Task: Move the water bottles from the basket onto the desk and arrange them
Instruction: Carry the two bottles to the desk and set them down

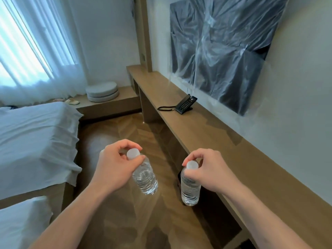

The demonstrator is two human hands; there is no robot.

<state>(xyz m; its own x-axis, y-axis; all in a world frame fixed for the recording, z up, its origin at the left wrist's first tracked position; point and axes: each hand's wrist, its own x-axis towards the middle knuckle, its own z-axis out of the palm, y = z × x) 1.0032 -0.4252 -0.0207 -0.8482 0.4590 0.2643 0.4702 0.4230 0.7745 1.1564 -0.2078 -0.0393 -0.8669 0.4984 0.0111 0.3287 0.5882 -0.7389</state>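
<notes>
Left grip (115, 166) pinches one water-filled bottle (144, 177) at its neck; right grip (206, 169) another (190, 189).

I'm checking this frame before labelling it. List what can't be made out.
- Basket: outside the head view.
- Necks of the left bottle and right bottle: covered by the left hand and right hand.
- Telephone keys: too small.
- Desk near end: cut off by the frame's bottom edge.

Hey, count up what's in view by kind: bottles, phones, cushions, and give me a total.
Water bottles: 2, one in the left hand at, one in the right hand at
Telephones: 1, on the desk at
Round cushions: 2, stacked
Total: 5
</notes>
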